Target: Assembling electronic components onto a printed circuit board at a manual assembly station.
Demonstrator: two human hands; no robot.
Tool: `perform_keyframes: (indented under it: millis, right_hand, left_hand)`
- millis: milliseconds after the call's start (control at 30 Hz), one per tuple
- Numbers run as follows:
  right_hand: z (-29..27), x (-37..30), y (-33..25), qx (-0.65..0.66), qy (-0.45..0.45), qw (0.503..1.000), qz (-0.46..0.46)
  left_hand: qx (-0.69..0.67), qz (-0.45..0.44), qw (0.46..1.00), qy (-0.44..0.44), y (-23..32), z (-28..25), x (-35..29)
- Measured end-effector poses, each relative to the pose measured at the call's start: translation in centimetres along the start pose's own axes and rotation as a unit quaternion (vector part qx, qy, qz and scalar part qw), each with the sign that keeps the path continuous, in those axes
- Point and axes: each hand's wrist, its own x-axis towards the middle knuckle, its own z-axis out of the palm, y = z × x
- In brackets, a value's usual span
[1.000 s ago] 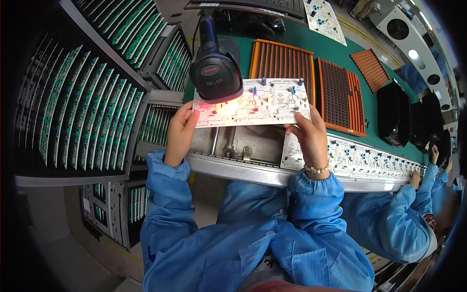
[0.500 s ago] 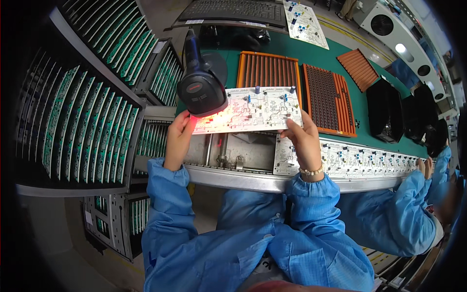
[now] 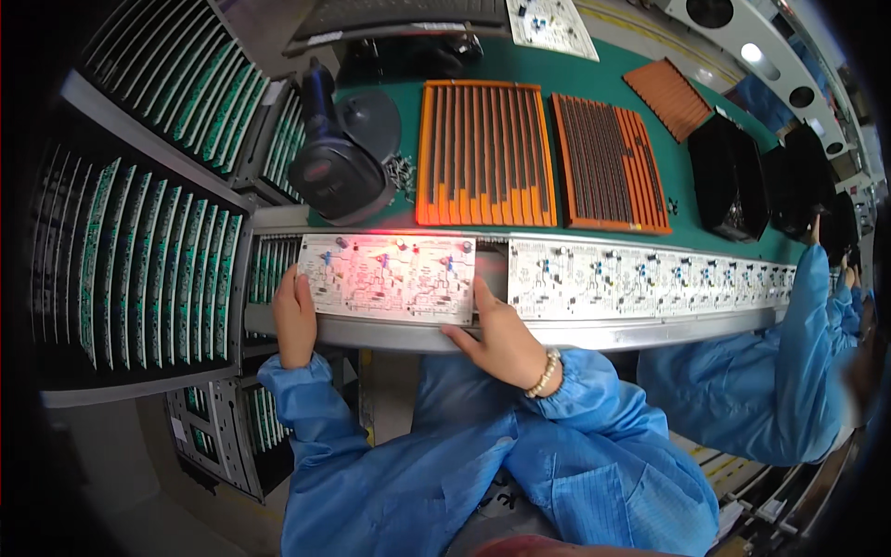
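A white circuit board (image 3: 390, 278) with blue and dark parts lies level over the metal conveyor rail, lit red across its face. My left hand (image 3: 295, 320) grips its left edge, thumb along the side. At its lower right corner my right hand (image 3: 506, 343), with a beaded bracelet on the wrist, holds the edge between thumb and fingers. A black barcode scanner (image 3: 339, 176) on a stand is just beyond the board's upper left. To the right, past a gap, a row of similar white boards (image 3: 640, 283) lines the conveyor.
Racks of green-faced boards (image 3: 153, 269) stand close on the left. Orange slotted trays (image 3: 487, 153) lie on the green bench mat, with small loose metal parts (image 3: 399, 174) beside the scanner. Black bins (image 3: 730, 181) sit farther right. A co-worker's blue sleeve (image 3: 807, 306) reaches in at the right.
Both hands have lowered the board from under the scanner toward me onto the conveyor. My right hand has shifted from its top face to the lower right corner. The co-worker's arm has reached farther forward.
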Motion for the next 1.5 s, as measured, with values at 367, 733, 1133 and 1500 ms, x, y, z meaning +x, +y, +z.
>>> perform_keyframes:
  millis: [367, 733, 1133, 1500]
  right_hand:
    - [0.8, 1.3, 1.3, -0.056, -0.028, 0.997, 0.034]
    - [0.5, 2.0, 1.4, -0.081, 0.014, 0.997, 0.015]
    - [0.2, 2.0, 2.1, -0.072, 0.012, 0.996, 0.043]
    - [-1.3, 0.8, 1.2, -0.054, 0.069, 0.996, -0.004]
  left_hand:
    - [0.195, 0.043, 0.980, -0.016, -0.8, 1.3, 0.5]
    - [0.101, -0.017, 0.991, -0.085, -0.5, 0.9, 1.4]
    - [0.083, 0.038, 0.989, -0.116, -1.6, 1.3, 2.0]
    - [0.062, 0.023, 0.990, -0.122, -0.2, 0.9, 1.6]
